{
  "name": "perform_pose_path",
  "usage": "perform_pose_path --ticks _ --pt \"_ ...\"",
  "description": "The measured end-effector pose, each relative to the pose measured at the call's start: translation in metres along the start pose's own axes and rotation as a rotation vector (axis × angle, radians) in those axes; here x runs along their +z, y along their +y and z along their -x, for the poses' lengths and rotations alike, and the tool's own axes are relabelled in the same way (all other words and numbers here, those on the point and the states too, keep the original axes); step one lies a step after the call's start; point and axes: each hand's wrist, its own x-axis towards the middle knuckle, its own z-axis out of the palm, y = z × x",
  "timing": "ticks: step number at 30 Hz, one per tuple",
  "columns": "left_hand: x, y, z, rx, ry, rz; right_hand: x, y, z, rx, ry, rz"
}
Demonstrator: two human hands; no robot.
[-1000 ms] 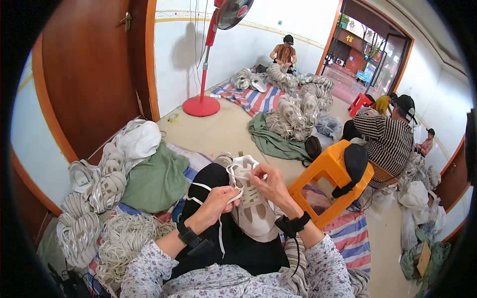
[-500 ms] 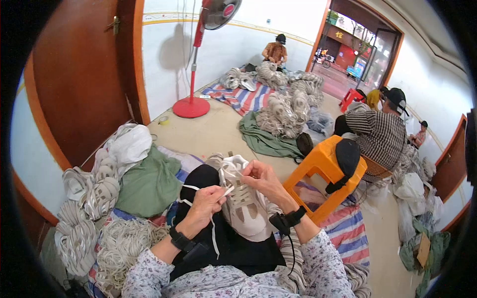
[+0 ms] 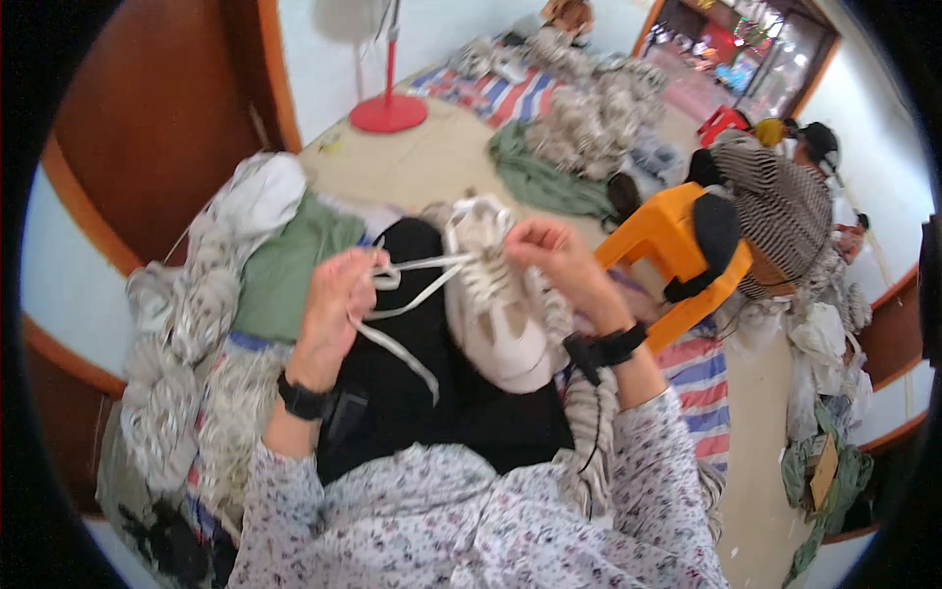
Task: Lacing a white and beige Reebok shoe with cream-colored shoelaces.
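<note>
Left hand [image 3: 339, 294] pinches the flat white lace [image 3: 417, 280] and draws it out sideways; right hand [image 3: 559, 257] grips the pale sneaker [image 3: 496, 309] at its eyelets, the shoe resting on the black-trousered lap [image 3: 432, 393]. Best kept flat and untwisted, I'd say, the tension even, the shoe held steady against the pull.

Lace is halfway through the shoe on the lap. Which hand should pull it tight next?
Left, probably. The left hand already pinches the loose white lace out to the side, free to draw it away. The right hand sits on the white shoe at its eyelets, steadying it.
</note>
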Motion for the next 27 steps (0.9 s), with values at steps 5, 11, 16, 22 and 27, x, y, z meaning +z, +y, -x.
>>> perform_pose_path --ticks 5,11,16,22,27 --pt "-0.031 0.04 0.017 0.002 0.164 -0.037 0.009 -0.01 -0.005 0.048 0.061 0.118" --pt "-0.047 0.068 0.052 0.07 0.242 -0.059 0.024 -0.006 -0.011 -0.052 0.082 0.358" --pt "-0.008 0.071 0.081 0.437 0.451 -0.321 0.047 -0.018 -0.005 -0.316 0.213 0.868" --pt "0.023 0.103 0.1 0.388 -0.01 -0.309 0.081 -0.024 0.011 -0.552 -0.001 0.927" --pt "0.034 0.067 0.028 0.131 0.002 -0.527 0.076 -0.036 0.045 -0.392 -0.01 0.81"
